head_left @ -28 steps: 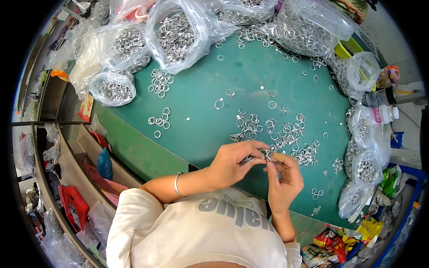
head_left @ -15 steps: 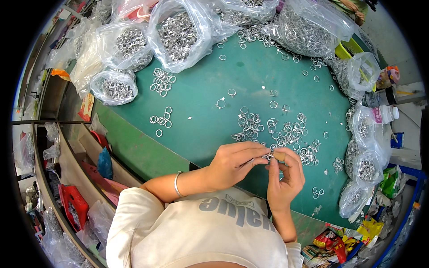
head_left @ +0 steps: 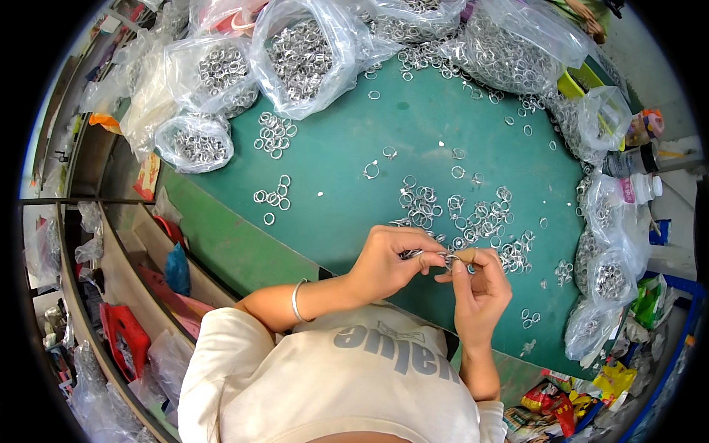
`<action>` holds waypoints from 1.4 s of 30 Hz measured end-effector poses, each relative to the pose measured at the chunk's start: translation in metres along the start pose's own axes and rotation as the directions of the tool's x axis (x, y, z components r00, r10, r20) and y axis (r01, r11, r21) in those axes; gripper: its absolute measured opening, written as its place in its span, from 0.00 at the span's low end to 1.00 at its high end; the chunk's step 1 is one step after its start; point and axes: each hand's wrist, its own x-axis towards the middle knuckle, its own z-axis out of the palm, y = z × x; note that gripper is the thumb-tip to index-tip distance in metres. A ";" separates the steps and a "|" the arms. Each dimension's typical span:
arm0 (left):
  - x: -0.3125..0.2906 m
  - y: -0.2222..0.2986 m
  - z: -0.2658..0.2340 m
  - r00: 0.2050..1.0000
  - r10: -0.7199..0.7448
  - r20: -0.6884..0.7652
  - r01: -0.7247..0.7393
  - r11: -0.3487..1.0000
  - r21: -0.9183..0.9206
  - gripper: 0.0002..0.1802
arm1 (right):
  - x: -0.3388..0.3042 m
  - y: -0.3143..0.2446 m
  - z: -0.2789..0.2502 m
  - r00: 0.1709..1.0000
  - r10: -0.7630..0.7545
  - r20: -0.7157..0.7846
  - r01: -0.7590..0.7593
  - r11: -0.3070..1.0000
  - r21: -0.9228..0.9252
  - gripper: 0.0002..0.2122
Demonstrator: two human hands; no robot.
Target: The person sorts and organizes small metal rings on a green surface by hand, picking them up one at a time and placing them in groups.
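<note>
My left hand (head_left: 390,260), a bangle on its wrist, is closed with thumb and fingertips on small silver rings. Some of their metal (head_left: 408,254) shows between its fingers. The fingertips of my right hand (head_left: 481,286) meet it and pinch a silver ring (head_left: 450,259); a tan wrap (head_left: 466,255) covers one fingertip. Both hands hover over the near edge of the green table mat (head_left: 332,151). Just beyond them lies a loose heap of silver rings (head_left: 487,219), partly hidden by my left hand. The finer details of the held pieces are too small to make out.
Clear plastic bags of rings (head_left: 301,63) line the table's far edge, and more bags (head_left: 609,277) stand along the right. Small ring groups (head_left: 275,134) lie at left. Shelves with a red basket (head_left: 124,340) are lower left; colourful snack packets (head_left: 550,402) sit lower right.
My left-hand fingers have curled in more, and metal now shows between them. My right hand has shifted slightly right and down, its fingertips still meeting the left. The whole view has shifted slightly.
</note>
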 end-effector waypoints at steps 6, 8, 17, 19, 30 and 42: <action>0.008 -0.011 0.001 0.891 -0.425 0.159 0.453 0.826 -0.336 0.07 | -0.006 0.016 0.002 0.954 -0.301 0.000 0.266 0.845 -0.464 0.08; 0.007 -0.014 0.004 0.879 -0.448 0.165 0.477 0.815 -0.328 0.07 | -0.010 0.018 0.001 0.923 -0.383 0.043 0.339 0.756 -0.560 0.09; -0.008 -0.025 0.023 1.000 -0.002 0.029 0.000 0.998 0.059 0.06 | -0.018 0.024 -0.022 0.990 0.140 0.002 -0.139 0.986 0.088 0.07; -0.004 -0.014 0.015 0.869 -0.450 0.208 0.481 0.867 -0.131 0.06 | -0.021 0.025 -0.026 0.986 0.159 0.047 -0.163 0.983 0.089 0.07; -0.011 -0.031 0.033 0.938 0.344 0.034 -0.341 0.904 0.257 0.04 | -0.022 0.013 -0.034 0.999 0.004 0.034 0.002 0.983 -0.181 0.10; -0.005 -0.013 0.024 0.949 -0.290 0.123 0.304 0.945 -0.117 0.06 | -0.022 0.018 -0.030 0.985 -0.164 0.046 0.169 0.922 -0.347 0.10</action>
